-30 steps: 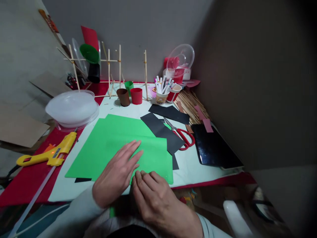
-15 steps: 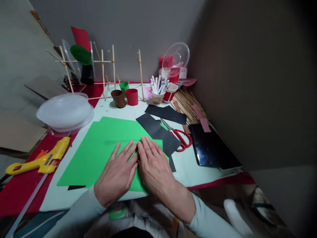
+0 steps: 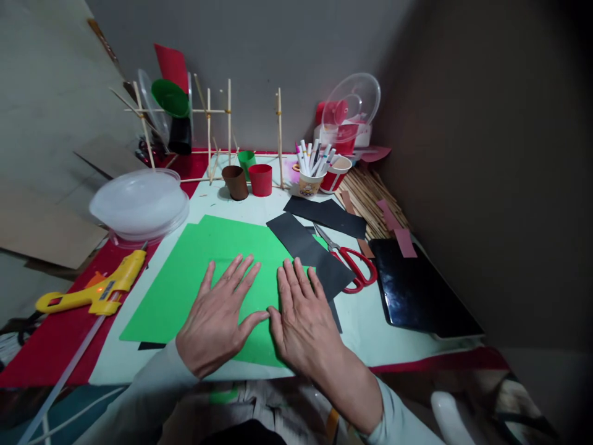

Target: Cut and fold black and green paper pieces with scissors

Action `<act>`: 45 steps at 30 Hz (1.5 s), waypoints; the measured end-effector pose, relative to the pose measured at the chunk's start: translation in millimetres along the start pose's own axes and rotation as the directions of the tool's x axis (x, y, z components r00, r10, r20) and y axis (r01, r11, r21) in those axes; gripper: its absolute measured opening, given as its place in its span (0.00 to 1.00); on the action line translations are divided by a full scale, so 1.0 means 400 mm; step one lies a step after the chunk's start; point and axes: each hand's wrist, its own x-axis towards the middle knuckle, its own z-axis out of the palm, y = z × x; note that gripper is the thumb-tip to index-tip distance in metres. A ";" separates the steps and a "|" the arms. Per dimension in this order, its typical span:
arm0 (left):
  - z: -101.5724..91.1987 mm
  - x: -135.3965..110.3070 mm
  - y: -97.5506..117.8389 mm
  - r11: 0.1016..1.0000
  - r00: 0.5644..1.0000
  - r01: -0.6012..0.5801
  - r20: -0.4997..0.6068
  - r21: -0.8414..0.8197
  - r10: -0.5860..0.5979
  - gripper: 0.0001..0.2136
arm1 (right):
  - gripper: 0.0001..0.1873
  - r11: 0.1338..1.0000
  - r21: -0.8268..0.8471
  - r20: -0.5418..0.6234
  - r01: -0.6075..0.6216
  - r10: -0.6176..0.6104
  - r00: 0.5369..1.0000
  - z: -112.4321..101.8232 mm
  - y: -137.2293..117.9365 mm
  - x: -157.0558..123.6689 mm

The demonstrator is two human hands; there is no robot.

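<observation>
Both my hands lie flat, side by side, on a folded green paper sheet (image 3: 185, 278) in the middle of the table. My left hand (image 3: 217, 318) has its fingers spread on the green sheet. My right hand (image 3: 303, 315) is stretched flat beside it, thumbs almost touching, its fingertips reaching a black paper strip (image 3: 308, 250). Neither hand holds anything. Red-handled scissors (image 3: 354, 266) lie just right of my right hand.
A yellow glue gun (image 3: 92, 293) lies at the left on red cloth. Clear plastic lids (image 3: 136, 204) are stacked behind it. Paper cups (image 3: 250, 179), a marker cup (image 3: 310, 173) and a stick frame (image 3: 222, 130) stand at the back. A black tablet (image 3: 421, 290) lies right.
My right hand came up from the sheet's near edge onto the paper and slid outward; both hands have spread apart and flattened on the green sheet.
</observation>
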 end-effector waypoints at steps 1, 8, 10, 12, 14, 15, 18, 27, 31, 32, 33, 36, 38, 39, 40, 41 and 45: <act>0.003 0.000 -0.001 1.000 1.000 0.004 -0.005 0.000 -0.004 0.35 | 0.34 1.000 -0.009 -0.016 -0.003 0.003 1.000 0.003 0.001 -0.003; 0.012 -0.002 -0.018 0.998 0.999 0.040 -0.011 0.052 -0.040 0.32 | 0.36 1.000 -0.025 -0.094 0.000 -0.002 0.996 0.009 0.007 -0.013; 0.010 -0.004 -0.026 0.995 0.997 0.072 -0.019 0.069 -0.070 0.32 | 0.37 1.000 -0.020 -0.099 0.002 -0.004 0.995 0.009 0.008 -0.012; 0.006 -0.005 -0.031 0.993 0.996 0.089 -0.025 0.075 -0.088 0.32 | 0.37 1.000 -0.015 -0.096 0.003 -0.004 0.995 0.010 0.009 -0.011; 0.003 -0.006 -0.036 0.993 0.996 0.092 -0.022 0.074 -0.090 0.32 | 0.37 1.000 -0.013 -0.089 0.002 -0.003 0.996 0.010 0.010 -0.011; 0.002 -0.008 -0.039 0.993 0.996 0.093 -0.019 0.073 -0.092 0.32 | 0.38 1.000 -0.014 -0.090 0.002 -0.003 0.996 0.010 0.010 -0.011; 0.002 -0.019 -0.060 0.989 0.993 0.118 -0.013 0.084 -0.117 0.32 | 0.38 1.000 -0.013 -0.091 0.004 -0.005 0.996 0.011 0.010 -0.012; -0.021 -0.004 -0.059 0.960 0.981 0.196 -0.052 0.202 -0.189 0.29 | 0.37 1.000 -0.030 -0.109 0.011 -0.014 0.994 0.014 0.008 -0.009; -0.030 0.046 0.037 0.996 0.999 0.029 -0.027 0.089 -0.027 0.24 | 0.35 0.998 -0.060 -0.119 0.018 -0.026 0.993 0.017 0.006 -0.010; -0.026 0.055 0.054 0.998 0.998 -0.057 0.025 0.020 0.056 0.25 | 0.35 0.997 -0.070 -0.125 0.022 -0.030 0.992 0.017 0.005 -0.010; -0.020 0.061 0.066 0.993 0.991 -0.106 0.076 -0.045 0.109 0.28 | 0.34 0.997 -0.080 -0.132 0.023 -0.034 0.991 0.017 0.005 -0.010; 0.000 0.065 0.070 0.979 0.983 -0.128 0.109 -0.160 0.146 0.32 | 0.33 0.995 -0.100 -0.158 0.025 -0.041 0.987 0.017 0.004 -0.012; 0.007 0.063 0.060 0.975 0.986 -0.122 0.089 -0.186 0.141 0.29 | 0.33 0.994 -0.102 -0.170 0.025 -0.042 0.984 0.017 0.005 -0.013; 0.008 0.061 0.056 0.976 0.988 -0.115 0.081 -0.187 0.132 0.27 | 0.33 0.995 -0.100 -0.174 0.028 -0.045 0.984 0.017 0.005 -0.014; 0.009 0.059 0.053 0.978 0.990 -0.106 0.078 -0.180 0.121 0.26 | 0.33 0.995 -0.098 -0.176 0.033 -0.050 0.983 0.017 0.006 -0.014; 0.008 0.058 0.051 0.981 0.991 -0.097 0.076 -0.169 0.111 0.26 | 0.33 0.994 -0.097 -0.179 0.040 -0.057 0.982 0.017 0.007 -0.015; 0.010 0.054 0.043 0.990 0.995 -0.080 0.048 -0.119 0.087 0.26 | 0.34 0.994 -0.096 -0.181 0.057 -0.074 0.981 0.020 0.011 -0.014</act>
